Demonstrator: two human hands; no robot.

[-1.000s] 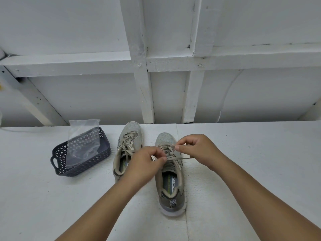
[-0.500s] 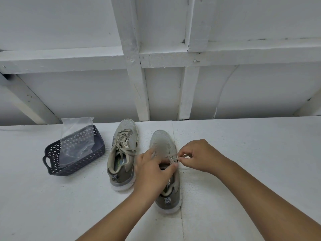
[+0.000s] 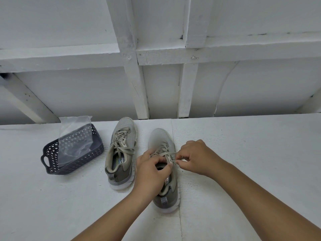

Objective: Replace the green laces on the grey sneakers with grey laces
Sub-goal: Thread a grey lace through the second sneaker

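I read this as the early unlacing step: I am working on the right-hand sneaker (image 3: 163, 171), which lies on the white table (image 3: 243, 153) with its toe pointing away from me, and its lace (image 3: 165, 153) is partly loose across the top eyelets. My left hand (image 3: 151, 173) rests over the shoe's opening, fingers curled around the collar and tongue to steady it, though I cannot tell how firmly. My right hand (image 3: 196, 158) sits just beside the shoe's outer edge, thumb and forefinger pinching a lace end narrow and tight. In this light the lace looks a pale tan, so I cannot confirm its green from colour alone. The next move, as I judge it, calls for drawing that end out through its eyelet, keeping the shoe pinned so it does not slide, then working down row by row. By count: two sneakers, the second sneaker (image 3: 120, 152) just to the left, laced and tied, apart from both hands; two hands; one dark perforated basket (image 3: 73, 153) further left; one clear plastic bag (image 3: 74, 136) standing in it, which may hold the grey replacement laces, though its contents are too faint for me to make out.
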